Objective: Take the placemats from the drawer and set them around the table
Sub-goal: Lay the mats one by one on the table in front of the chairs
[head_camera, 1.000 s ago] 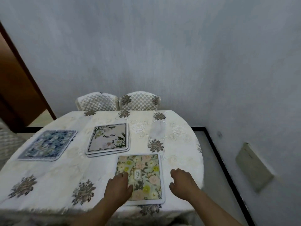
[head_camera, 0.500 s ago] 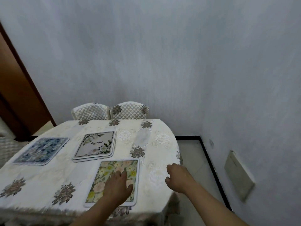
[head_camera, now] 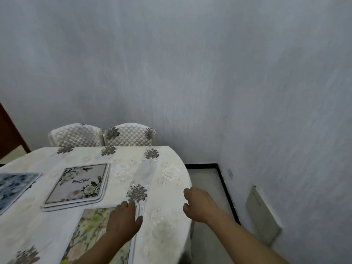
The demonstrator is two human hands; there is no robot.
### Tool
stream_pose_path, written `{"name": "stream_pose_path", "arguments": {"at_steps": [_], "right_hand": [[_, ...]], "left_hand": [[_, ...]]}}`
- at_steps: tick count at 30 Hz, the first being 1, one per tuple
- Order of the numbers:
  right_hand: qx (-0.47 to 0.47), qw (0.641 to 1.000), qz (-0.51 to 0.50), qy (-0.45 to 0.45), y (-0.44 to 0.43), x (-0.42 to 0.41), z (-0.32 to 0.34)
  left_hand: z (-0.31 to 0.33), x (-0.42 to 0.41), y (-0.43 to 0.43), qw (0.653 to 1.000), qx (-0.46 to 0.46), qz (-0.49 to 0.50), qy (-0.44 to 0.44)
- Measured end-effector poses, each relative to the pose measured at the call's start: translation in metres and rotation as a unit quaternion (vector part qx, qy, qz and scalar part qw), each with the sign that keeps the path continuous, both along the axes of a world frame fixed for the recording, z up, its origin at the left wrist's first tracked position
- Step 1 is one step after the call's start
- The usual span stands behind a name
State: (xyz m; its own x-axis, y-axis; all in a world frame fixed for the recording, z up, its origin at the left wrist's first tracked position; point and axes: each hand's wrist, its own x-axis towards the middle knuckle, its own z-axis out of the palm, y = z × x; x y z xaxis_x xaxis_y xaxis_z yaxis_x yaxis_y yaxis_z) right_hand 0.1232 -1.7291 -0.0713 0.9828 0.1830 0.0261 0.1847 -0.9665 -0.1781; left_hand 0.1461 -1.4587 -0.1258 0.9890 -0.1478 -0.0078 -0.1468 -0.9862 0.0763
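Wall [head_camera: 171,63]: pale grey, plain, fills the upper half of the view.

Table [head_camera: 167,216]: rounded end, covered with a cream cloth with brown flower motifs; lower left of the view.

Floor [head_camera: 205,187]: light, dark skirting line, to the right of the table.

Chairs, two: left chair [head_camera: 76,135] and right chair [head_camera: 129,134], with quilted white covers, side by side at the far edge of the table, against the wall.

Door [head_camera: 9,134]: brown, at the left edge.

Placemats, three, all flat on the table:
- yellow-green placemat [head_camera: 91,229], nearest, partly cut off by the bottom edge;
- grey placemat [head_camera: 80,182], lettered, just beyond it; a second edge shows beneath;
- blue placemat [head_camera: 13,185], far left, partly out of view.

Wall panel [head_camera: 262,210]: beige, low on the right wall.

Left hand [head_camera: 123,220]: fingers straight, palm down, pressing the far right corner of the yellow-green placemat, fingertips reaching the cloth.

Right hand [head_camera: 198,205]: fingers loosely curled, holding nothing, at the table's right edge.
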Motion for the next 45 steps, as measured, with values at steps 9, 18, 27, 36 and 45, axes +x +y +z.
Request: {"name": "stream_pose_path", "arguments": {"at_steps": [9,18,27,36,45], "right_hand": [[0.047,0.998,0.0,0.043,-0.085,0.074,-0.027],[0.019,0.989,0.143,0.037,-0.202,0.175,-0.005],[0.018,0.972,0.232,0.022,-0.219,0.27,-0.002],[-0.028,0.957,0.287,0.026,-0.218,0.401,-0.007],[-0.035,0.961,0.27,0.047,-0.217,0.558,0.009]], "left_hand": [[-0.015,0.062,-0.083,1.0,0.011,0.001,0.011],[-0.005,0.116,-0.199,0.995,0.014,0.097,0.005],[0.015,0.161,-0.244,0.988,0.019,0.153,-0.002],[0.001,0.273,-0.249,0.982,-0.006,0.189,-0.008],[0.006,0.422,-0.253,0.979,-0.021,0.203,-0.013]]}}
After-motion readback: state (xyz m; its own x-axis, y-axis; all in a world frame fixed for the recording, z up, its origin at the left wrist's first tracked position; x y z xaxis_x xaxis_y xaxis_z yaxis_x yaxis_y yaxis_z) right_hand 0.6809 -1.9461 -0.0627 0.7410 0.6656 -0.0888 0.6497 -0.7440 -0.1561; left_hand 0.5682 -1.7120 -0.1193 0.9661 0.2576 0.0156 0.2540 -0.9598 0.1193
